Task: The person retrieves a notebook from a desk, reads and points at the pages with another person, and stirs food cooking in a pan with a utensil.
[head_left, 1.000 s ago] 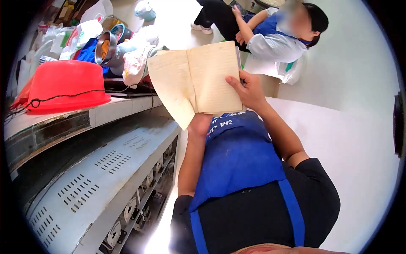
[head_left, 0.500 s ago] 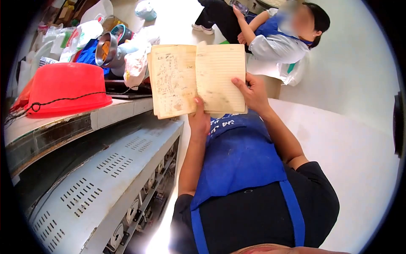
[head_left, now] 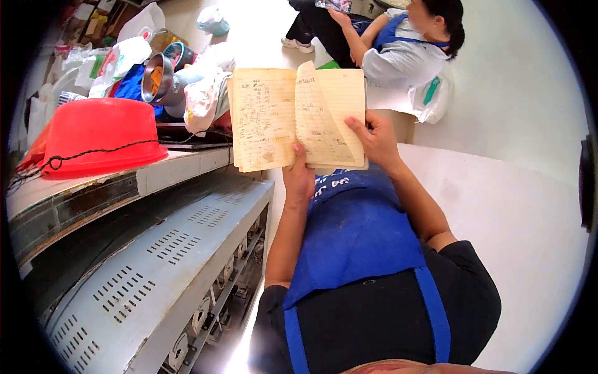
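An open notebook (head_left: 261,118) is held up near the middle of the scene, above the blue apron (head_left: 361,230), with both of its halves facing the wearer. Its near edge is gripped by the left hand (head_left: 299,177), the thumb being laid on the paper close to the spine and the fingers hidden behind. The right edge is clamped by the right hand (head_left: 379,140), whose thumb is pressed on the right half, where a leaf is curved up from the pages under it. The hands are kept apart by the width of that half. Handwriting is seen on the left half, too small to be read. On the left, a red basin (head_left: 103,134) is set upside down on a counter (head_left: 174,172), with a dark cord (head_left: 112,150) passed across it. A slotted metal casing (head_left: 168,249) is placed nearer, below the counter. At far right, a phone (head_left: 334,5) is held by a seated person (head_left: 398,62).
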### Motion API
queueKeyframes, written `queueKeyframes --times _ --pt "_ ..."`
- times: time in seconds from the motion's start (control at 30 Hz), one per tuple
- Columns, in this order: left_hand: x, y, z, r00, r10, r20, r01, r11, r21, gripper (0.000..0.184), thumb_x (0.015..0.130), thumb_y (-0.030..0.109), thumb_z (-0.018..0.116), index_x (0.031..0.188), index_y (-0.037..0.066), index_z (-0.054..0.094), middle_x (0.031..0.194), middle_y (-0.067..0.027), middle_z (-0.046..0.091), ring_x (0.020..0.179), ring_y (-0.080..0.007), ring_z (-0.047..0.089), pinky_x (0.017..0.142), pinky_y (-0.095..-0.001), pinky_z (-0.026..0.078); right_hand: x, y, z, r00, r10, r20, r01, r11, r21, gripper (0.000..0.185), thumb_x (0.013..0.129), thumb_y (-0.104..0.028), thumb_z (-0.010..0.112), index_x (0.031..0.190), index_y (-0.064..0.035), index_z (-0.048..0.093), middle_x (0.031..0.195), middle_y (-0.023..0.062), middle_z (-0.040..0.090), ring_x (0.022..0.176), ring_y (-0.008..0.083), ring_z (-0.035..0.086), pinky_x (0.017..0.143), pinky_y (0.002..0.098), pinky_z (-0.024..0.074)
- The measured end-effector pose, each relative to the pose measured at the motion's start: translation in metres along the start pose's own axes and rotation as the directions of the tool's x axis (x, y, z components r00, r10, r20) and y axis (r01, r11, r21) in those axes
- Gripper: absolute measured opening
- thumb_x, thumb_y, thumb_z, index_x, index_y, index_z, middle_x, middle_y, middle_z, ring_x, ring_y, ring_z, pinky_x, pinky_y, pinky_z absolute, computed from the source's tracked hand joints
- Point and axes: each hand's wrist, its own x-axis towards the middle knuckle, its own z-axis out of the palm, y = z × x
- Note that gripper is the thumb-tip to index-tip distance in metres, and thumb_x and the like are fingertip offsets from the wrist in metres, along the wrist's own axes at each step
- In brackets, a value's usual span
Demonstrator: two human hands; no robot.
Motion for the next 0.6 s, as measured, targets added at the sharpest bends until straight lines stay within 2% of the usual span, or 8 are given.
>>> queueKeyframes --times 0.27,0.33,0.4,0.47,0.53,0.57,0.6 --pt "0.000 0.004 0.001 1.000 0.030 0.009 -0.030 1.000 0.009 0.054 0.107 0.020 0.050 0.155 0.006 0.029 0.156 -0.0098 0.039 0.141 -0.0225 0.040 0.117 -0.0384 0.035 -0.005 0.008 0.003 0.998 -0.056 -0.007 0.056 0.997 -0.052 0.033 0.100 -0.027 0.064 0.110 0.0036 0.070 0.089 0.0109 0.076 0.080 0.0104 0.066 0.070 0.0285 0.0523" --pt "-0.001 0.004 0.002 1.000 0.019 0.003 -0.019 1.000 0.007 0.054 0.107 0.020 0.050 0.154 0.005 0.029 0.156 -0.0099 0.039 0.141 -0.0224 0.040 0.117 -0.0383 0.035 -0.006 0.013 0.002 0.997 -0.074 -0.024 0.072 0.996 -0.060 0.036 0.102 -0.030 0.060 0.107 0.0041 0.070 0.084 0.0094 0.074 0.075 0.0099 0.063 0.068 0.0286 0.0505" --pt "0.000 0.004 0.007 0.998 0.058 0.010 -0.059 0.997 0.050 0.053 0.106 0.024 0.051 0.153 0.008 0.031 0.151 -0.0082 0.045 0.137 -0.0239 0.046 0.114 -0.0429 0.040 -0.006 0.022 -0.002 0.998 -0.064 -0.016 0.062 0.996 -0.071 0.039 0.103 -0.032 0.058 0.106 0.0042 0.069 0.082 0.0085 0.072 0.073 0.0098 0.061 0.066 0.0287 0.0496" --pt "-0.001 0.002 0.006 0.999 0.054 0.006 -0.054 0.997 0.048 0.053 0.106 0.024 0.051 0.153 0.008 0.031 0.151 -0.0079 0.045 0.137 -0.0233 0.046 0.115 -0.0425 0.040 -0.007 0.021 -0.008 0.998 -0.054 -0.008 0.054 0.995 -0.084 0.041 0.104 -0.035 0.056 0.105 0.0042 0.069 0.079 0.0076 0.071 0.071 0.0096 0.059 0.065 0.0288 0.0487" --pt "-0.002 0.003 0.007 0.999 0.048 0.002 -0.048 0.998 0.045 0.052 0.106 0.023 0.050 0.152 0.008 0.031 0.151 -0.0077 0.045 0.137 -0.0227 0.046 0.115 -0.0420 0.040 -0.009 0.017 -0.013 0.996 0.037 0.076 -0.032 0.998 -0.058 0.039 0.107 -0.027 0.048 0.117 0.0063 0.066 0.096 0.0054 0.071 0.087 0.0088 0.061 0.076 0.0246 0.0486" --pt "-0.002 0.003 0.009 0.999 0.039 0.005 -0.039 0.999 0.027 0.052 0.106 0.023 0.051 0.152 0.008 0.032 0.151 -0.0076 0.045 0.137 -0.0224 0.046 0.115 -0.0416 0.040 -0.010 0.015 -0.014 0.996 0.036 0.076 -0.032 0.998 -0.059 0.039 0.107 -0.027 0.048 0.117 0.0063 0.066 0.096 0.0054 0.071 0.087 0.0088 0.061 0.076 0.0246 0.0486" --pt "-0.003 0.003 0.010 1.000 0.029 0.008 -0.029 1.000 0.009 0.052 0.106 0.023 0.051 0.152 0.008 0.032 0.151 -0.0076 0.045 0.137 -0.0221 0.046 0.115 -0.0411 0.040 -0.011 0.013 -0.014 0.996 -0.005 0.089 0.003 1.000 0.020 0.036 0.105 -0.022 0.048 0.119 0.0063 0.065 0.100 0.0060 0.071 0.090 0.0091 0.061 0.078 0.0241 0.0477"
